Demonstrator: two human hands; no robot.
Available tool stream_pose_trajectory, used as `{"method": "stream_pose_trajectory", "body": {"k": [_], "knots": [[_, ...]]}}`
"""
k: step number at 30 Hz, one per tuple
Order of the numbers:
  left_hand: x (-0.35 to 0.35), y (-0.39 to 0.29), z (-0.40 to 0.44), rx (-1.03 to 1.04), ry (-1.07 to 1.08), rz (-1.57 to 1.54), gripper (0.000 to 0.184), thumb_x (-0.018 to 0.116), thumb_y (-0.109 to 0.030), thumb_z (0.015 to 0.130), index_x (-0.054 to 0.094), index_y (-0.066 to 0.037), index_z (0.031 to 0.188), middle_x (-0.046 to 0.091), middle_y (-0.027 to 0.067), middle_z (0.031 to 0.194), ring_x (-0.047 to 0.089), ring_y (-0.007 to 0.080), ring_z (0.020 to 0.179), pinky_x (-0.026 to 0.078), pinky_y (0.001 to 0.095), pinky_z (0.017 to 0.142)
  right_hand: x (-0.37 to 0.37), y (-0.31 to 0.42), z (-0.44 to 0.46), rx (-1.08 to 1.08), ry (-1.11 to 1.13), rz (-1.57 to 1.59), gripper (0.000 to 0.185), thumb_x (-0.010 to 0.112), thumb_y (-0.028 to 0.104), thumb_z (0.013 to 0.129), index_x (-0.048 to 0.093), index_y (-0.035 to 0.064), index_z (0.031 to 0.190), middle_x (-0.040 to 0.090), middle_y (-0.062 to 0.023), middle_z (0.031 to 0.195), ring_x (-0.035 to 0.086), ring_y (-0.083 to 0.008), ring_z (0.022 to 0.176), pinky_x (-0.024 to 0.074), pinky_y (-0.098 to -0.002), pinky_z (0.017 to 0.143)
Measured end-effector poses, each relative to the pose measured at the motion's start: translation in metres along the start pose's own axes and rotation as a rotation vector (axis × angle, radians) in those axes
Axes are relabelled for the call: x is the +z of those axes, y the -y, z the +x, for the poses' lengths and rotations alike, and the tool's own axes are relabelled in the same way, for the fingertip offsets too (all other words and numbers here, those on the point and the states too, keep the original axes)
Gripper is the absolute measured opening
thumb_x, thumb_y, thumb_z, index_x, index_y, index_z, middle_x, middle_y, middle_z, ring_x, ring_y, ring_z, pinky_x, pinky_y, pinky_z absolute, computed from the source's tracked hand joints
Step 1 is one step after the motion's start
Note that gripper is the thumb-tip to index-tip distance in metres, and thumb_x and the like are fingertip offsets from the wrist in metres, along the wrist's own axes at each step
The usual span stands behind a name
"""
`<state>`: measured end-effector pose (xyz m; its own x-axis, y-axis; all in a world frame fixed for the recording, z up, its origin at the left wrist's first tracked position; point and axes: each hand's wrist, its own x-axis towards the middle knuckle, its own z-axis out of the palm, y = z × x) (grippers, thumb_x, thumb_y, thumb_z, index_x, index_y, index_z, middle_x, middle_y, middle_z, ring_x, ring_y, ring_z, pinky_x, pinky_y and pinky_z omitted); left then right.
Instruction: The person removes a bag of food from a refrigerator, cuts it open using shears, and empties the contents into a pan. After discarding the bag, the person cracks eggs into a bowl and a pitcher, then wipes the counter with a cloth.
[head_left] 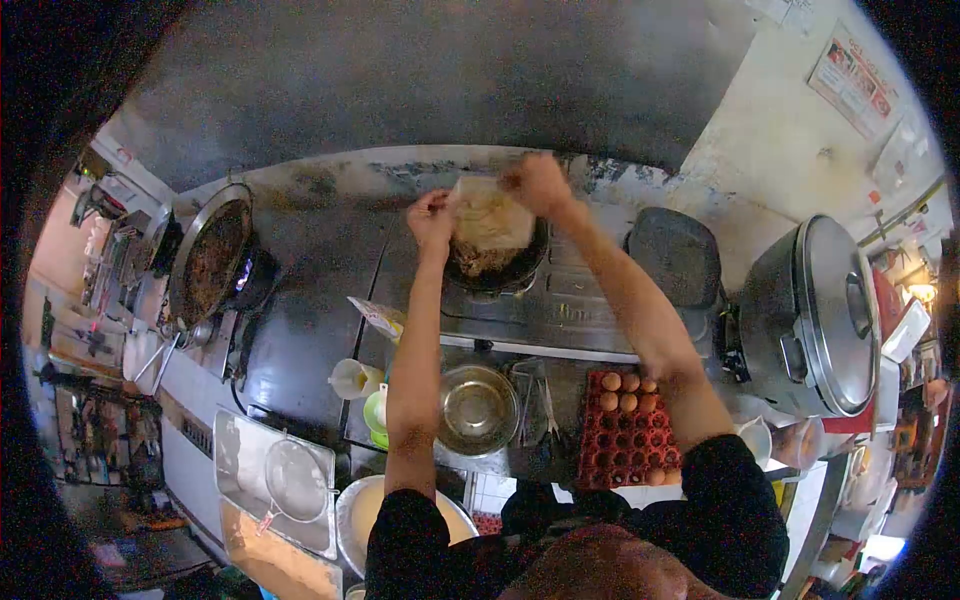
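Observation:
A pale, translucent square container or bag [488, 215] is tipped over a dark frying pan [541, 262]. My left hand [432, 222] is closed on its left edge. At its upper right, my right hand [541, 186] is closed and smeared by motion. A dark shape shows at those fingers; what they grip cannot be made out. Brown, crumbly food [480, 260] lies in the pan below. Part of the pan is hidden behind the pale container.
A red egg tray [620, 440] with several eggs [628, 402] lies below my right forearm. Nearby are a steel bowl [478, 408], tongs [547, 405], a dark square pan [675, 258] and a large lidded pot [800, 310]. A wok [212, 258] with brown food stands left.

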<state>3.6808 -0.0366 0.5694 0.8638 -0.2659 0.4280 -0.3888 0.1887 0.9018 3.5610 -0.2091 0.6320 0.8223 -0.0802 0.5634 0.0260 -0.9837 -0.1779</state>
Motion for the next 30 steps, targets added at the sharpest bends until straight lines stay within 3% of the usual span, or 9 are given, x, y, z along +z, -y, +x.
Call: {"method": "stream_pose_trajectory", "body": {"k": [2, 5, 8, 14, 15, 18, 24, 27, 30], "knots": [[0.0, 0.018, 0.003, 0.057, 0.027, 0.065, 0.009, 0.073, -0.004, 0.078, 0.07, 0.0, 0.084, 0.063, 0.0003, 0.076, 0.053, 0.0085, 0.069, 0.043, 0.0278, 0.062, -0.015, 0.0, 0.006, 0.161, 0.042, 0.015, 0.013, 0.067, 0.018, 0.069, 0.072, 0.0121, 0.079, 0.066, -0.0145, 0.071, 0.064, -0.0336, 0.064, 0.0523, -0.0422, 0.061], [0.0, 0.0, 0.003, 0.023, 0.046, 0.075, 0.009, 0.073, -0.004, 0.078, 0.07, 0.0, 0.085, 0.063, 0.0009, 0.076, 0.054, 0.0092, 0.07, 0.044, 0.0279, 0.063, -0.001, -0.005, 0.003, -0.002, 0.023, -0.057, 0.013, 0.069, 0.021, 0.071, 0.072, 0.0123, 0.081, 0.068, -0.0121, 0.072, 0.066, -0.0314, 0.065, 0.0534, -0.0397, 0.063], [0.007, -0.028, 0.0, 0.075, 0.048, 0.08, 0.008, 0.073, -0.004, 0.078, 0.07, 0.0, 0.085, 0.064, 0.0014, 0.075, 0.055, 0.0099, 0.07, 0.045, 0.0273, 0.064, -0.001, -0.004, 0.0, 0.131, -0.108, 0.189, 0.016, 0.072, 0.022, 0.071, 0.074, 0.013, 0.084, 0.069, -0.0114, 0.075, 0.067, -0.0298, 0.068, 0.0538, -0.0387, 0.066], [0.001, -0.001, 0.009, 0.012, 0.002, 0.021, 0.009, 0.074, -0.003, 0.077, 0.07, -0.001, 0.085, 0.066, 0.0029, 0.075, 0.058, 0.0113, 0.068, 0.047, 0.0274, 0.063, -0.003, -0.008, -0.002, 0.041, -0.071, 0.222, 0.027, 0.075, 0.017, 0.069, 0.073, 0.0085, 0.095, 0.07, -0.0148, 0.084, 0.069, -0.0293, 0.075, 0.0541, -0.0358, 0.072], [0.0, 0.0, 0.006, -0.018, -0.004, -0.028, 0.01, 0.074, -0.003, 0.077, 0.07, -0.002, 0.086, 0.067, 0.0035, 0.076, 0.059, 0.0116, 0.069, 0.047, 0.0276, 0.064, -0.013, 0.0, -0.001, 0.033, 0.091, 0.079, 0.03, 0.074, 0.014, 0.069, 0.072, 0.0057, 0.097, 0.071, -0.0156, 0.087, 0.07, -0.0276, 0.079, 0.0541, -0.0347, 0.073], [-0.005, 0.001, 0.011, 0.075, 0.055, 0.104, 0.012, 0.072, -0.001, 0.075, 0.07, -0.002, 0.088, 0.068, 0.0054, 0.079, 0.062, 0.0121, 0.073, 0.048, 0.0279, 0.066, -0.014, -0.016, 0.0, 0.128, 0.008, 0.427, 0.027, 0.071, 0.009, 0.07, 0.071, 0.0051, 0.096, 0.07, -0.0155, 0.086, 0.07, -0.0263, 0.08, 0.0536, -0.0344, 0.073], [-0.002, -0.046, 0.017, 0.219, -0.021, 0.029, 0.017, 0.068, 0.002, 0.074, 0.072, -0.005, 0.088, 0.07, 0.0057, 0.08, 0.064, 0.0127, 0.074, 0.048, 0.0267, 0.069, -0.047, 0.006, 0.002, 0.244, -0.129, 0.324, 0.019, 0.067, 0.005, 0.072, 0.07, 0.0025, 0.091, 0.071, -0.0144, 0.083, 0.071, -0.0224, 0.077, 0.0534, -0.0338, 0.07], [-0.014, -0.022, 0.005, 0.26, 0.083, 0.376, 0.023, 0.067, 0.005, 0.072, 0.072, -0.005, 0.092, 0.071, 0.0063, 0.084, 0.066, 0.0131, 0.079, 0.049, 0.0271, 0.069, 0.003, -0.007, -0.022, 0.144, 0.024, 0.254, 0.017, 0.069, 0.008, 0.072, 0.071, 0.0019, 0.088, 0.071, -0.0142, 0.082, 0.071, -0.0234, 0.076, 0.0538, -0.0341, 0.068], [-0.016, -0.001, 0.002, 0.118, 0.086, 0.143, 0.026, 0.068, 0.006, 0.071, 0.072, -0.004, 0.094, 0.071, 0.0065, 0.084, 0.066, 0.0133, 0.079, 0.05, 0.0279, 0.068, 0.01, -0.008, -0.027, 0.144, -0.238, 0.455, 0.018, 0.07, 0.009, 0.073, 0.071, 0.0019, 0.089, 0.07, -0.0159, 0.079, 0.07, -0.0254, 0.07, 0.0535, -0.035, 0.065]]}}
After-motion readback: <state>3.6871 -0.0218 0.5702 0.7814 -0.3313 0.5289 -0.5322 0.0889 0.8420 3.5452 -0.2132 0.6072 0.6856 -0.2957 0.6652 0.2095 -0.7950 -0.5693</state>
